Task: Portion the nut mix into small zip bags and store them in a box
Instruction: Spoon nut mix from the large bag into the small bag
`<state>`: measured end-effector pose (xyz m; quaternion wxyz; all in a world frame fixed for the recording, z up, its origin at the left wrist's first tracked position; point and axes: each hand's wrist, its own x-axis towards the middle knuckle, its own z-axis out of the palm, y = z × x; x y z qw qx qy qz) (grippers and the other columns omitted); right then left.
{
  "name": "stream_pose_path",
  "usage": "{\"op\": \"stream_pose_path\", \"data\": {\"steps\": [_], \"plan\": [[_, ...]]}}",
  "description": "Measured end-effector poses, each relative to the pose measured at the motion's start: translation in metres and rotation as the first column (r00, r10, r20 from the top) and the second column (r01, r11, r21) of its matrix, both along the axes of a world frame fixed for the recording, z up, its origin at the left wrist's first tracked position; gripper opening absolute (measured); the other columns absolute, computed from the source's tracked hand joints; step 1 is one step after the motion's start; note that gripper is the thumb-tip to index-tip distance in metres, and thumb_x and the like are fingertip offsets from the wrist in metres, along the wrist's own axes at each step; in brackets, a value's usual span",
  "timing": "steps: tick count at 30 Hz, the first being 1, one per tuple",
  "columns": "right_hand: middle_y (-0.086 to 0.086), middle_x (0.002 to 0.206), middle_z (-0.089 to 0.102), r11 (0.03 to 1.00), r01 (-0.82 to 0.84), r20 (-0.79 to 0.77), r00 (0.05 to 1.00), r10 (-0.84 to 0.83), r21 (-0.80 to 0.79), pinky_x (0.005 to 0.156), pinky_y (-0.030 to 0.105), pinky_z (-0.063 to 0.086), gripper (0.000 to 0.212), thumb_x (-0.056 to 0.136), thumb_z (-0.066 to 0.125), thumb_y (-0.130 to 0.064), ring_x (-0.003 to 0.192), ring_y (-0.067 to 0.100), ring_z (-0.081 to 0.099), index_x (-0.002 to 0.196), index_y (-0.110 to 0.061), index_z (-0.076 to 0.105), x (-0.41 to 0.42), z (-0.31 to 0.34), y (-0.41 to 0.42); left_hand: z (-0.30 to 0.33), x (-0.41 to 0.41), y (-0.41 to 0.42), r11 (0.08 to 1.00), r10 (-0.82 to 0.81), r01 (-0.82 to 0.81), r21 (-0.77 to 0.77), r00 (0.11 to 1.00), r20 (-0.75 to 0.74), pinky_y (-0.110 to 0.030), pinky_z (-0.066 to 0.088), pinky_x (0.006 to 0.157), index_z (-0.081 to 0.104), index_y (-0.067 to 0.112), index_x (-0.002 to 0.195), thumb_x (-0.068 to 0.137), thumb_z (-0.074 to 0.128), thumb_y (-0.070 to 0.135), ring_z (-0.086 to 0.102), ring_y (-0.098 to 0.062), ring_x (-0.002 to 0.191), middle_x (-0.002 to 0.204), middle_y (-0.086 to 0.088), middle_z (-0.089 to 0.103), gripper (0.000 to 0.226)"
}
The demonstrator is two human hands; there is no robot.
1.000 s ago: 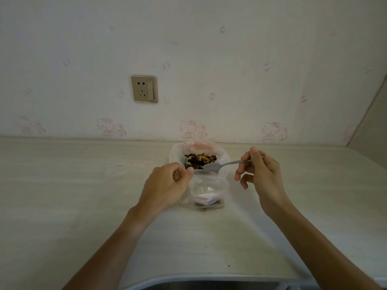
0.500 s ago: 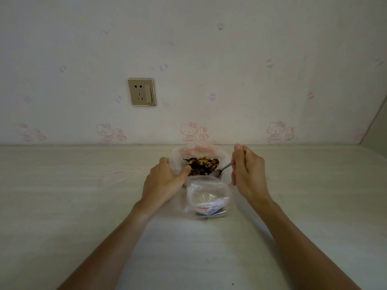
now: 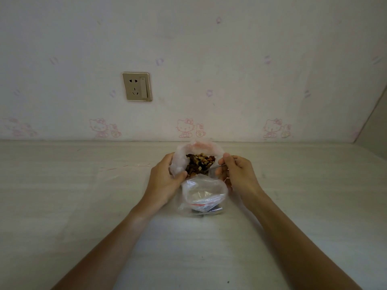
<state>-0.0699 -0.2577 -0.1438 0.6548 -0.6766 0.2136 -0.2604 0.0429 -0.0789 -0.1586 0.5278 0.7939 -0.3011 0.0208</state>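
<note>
A large thin plastic bag (image 3: 178, 162) stands open on the table, full of dark and pale nut mix (image 3: 199, 163). My left hand (image 3: 165, 181) grips the bag's left side. My right hand (image 3: 237, 174) holds a metal spoon (image 3: 214, 167) whose bowl dips into the nuts. Just in front of the big bag a small clear zip bag (image 3: 204, 193) with a red zip line stands open; a few dark pieces lie at its bottom.
The pale wooden table (image 3: 83, 206) runs back to a wall with cartoon-cat stickers. A wall socket (image 3: 137, 86) sits up on the left. Several flat clear zip bags (image 3: 123, 168) lie left of the big bag. No box is in view.
My left hand moved from the small zip bag's mouth to the big bag's side. My right hand turned the spoon down and pushed it into the nut mix.
</note>
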Motion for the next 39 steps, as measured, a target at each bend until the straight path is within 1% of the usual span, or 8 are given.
{"op": "stream_pose_path", "data": {"steps": [6,11,15,20,23,27,35,39], "plan": [[0.007,0.066,0.068,0.990,0.028,-0.015,1.000,-0.026,0.136,0.042,0.026,0.032,0.037,0.110,0.045,-0.031,0.046,0.015,0.051,0.089,-0.008,0.066,0.001,0.000,0.001,0.006,-0.002,0.002,0.998,-0.033,0.033,-0.056,0.999,0.005,-0.027,0.055,0.092,0.062,0.025,0.135,0.091,0.076,0.012,0.068,-0.005,0.108,0.118,0.013,0.072,0.048],[0.006,0.061,0.065,0.974,0.093,0.002,0.995,-0.096,0.207,0.044,0.028,0.033,0.037,0.110,0.042,-0.034,0.043,0.018,0.050,0.091,-0.009,0.062,-0.001,0.001,0.001,0.009,-0.003,0.003,0.998,-0.004,0.004,-0.065,1.000,-0.006,-0.007,0.049,0.076,0.063,0.029,0.133,0.093,0.076,0.016,0.065,0.011,0.095,0.109,0.024,0.069,0.044],[0.004,0.059,0.063,0.972,0.104,0.052,0.992,-0.118,0.210,0.040,0.026,0.036,0.037,0.110,0.042,-0.034,0.043,0.018,0.051,0.091,-0.009,0.060,-0.005,0.005,0.001,0.011,-0.001,0.007,0.999,0.038,-0.038,-0.025,0.999,0.007,-0.004,0.047,0.070,0.064,0.024,0.133,0.094,0.076,0.025,0.063,0.013,0.085,0.103,0.024,0.067,0.041],[0.005,0.061,0.063,0.987,0.082,0.111,0.989,-0.098,0.141,0.039,0.028,0.031,0.038,0.111,0.040,-0.032,0.045,0.019,0.052,0.091,-0.007,0.060,-0.009,0.009,0.004,0.015,-0.002,0.017,0.969,0.186,-0.203,0.141,0.975,0.121,-0.031,0.055,0.078,0.060,0.025,0.128,0.090,0.072,0.053,0.064,-0.003,0.083,0.120,0.009,0.059,0.049],[0.005,0.062,0.063,0.990,0.079,0.138,0.986,-0.095,0.119,0.040,0.028,0.031,0.038,0.111,0.041,-0.032,0.046,0.019,0.052,0.090,-0.007,0.060,-0.012,0.012,0.006,0.020,-0.006,0.024,0.959,0.260,-0.274,0.070,0.953,0.158,-0.031,0.052,0.071,0.058,0.027,0.102,0.085,0.073,0.059,0.061,-0.004,0.076,0.100,0.011,0.060,0.039],[0.007,0.064,0.062,0.990,0.070,0.159,0.983,-0.089,0.122,0.040,0.028,0.032,0.039,0.111,0.041,-0.032,0.047,0.021,0.053,0.087,-0.008,0.060,-0.018,0.015,0.008,0.023,-0.012,0.030,0.978,0.159,-0.173,0.113,0.979,0.124,-0.025,0.042,0.059,0.063,0.031,0.075,0.085,0.073,0.060,0.062,0.000,0.065,0.066,0.012,0.065,0.033],[0.010,0.065,0.061,0.991,0.036,0.208,0.976,-0.062,0.130,0.037,0.028,0.033,0.039,0.110,0.043,-0.033,0.048,0.025,0.054,0.087,-0.007,0.060,-0.050,0.024,0.008,0.018,-0.020,0.029,0.925,0.061,-0.070,0.373,0.998,0.034,-0.026,0.048,0.063,0.073,0.034,0.068,0.080,0.061,0.081,0.066,0.001,0.071,0.070,0.020,0.071,0.050],[0.011,0.064,0.060,0.999,-0.020,0.184,0.983,0.015,0.025,0.038,0.029,0.034,0.040,0.110,0.044,-0.034,0.048,0.026,0.053,0.084,-0.009,0.061,-0.072,0.027,0.012,0.019,-0.024,0.026,0.934,-0.038,0.046,0.353,0.999,-0.029,-0.023,0.046,0.063,0.076,0.041,0.067,0.085,0.073,0.063,0.063,0.014,0.073,0.070,0.035,0.068,0.028]]}}
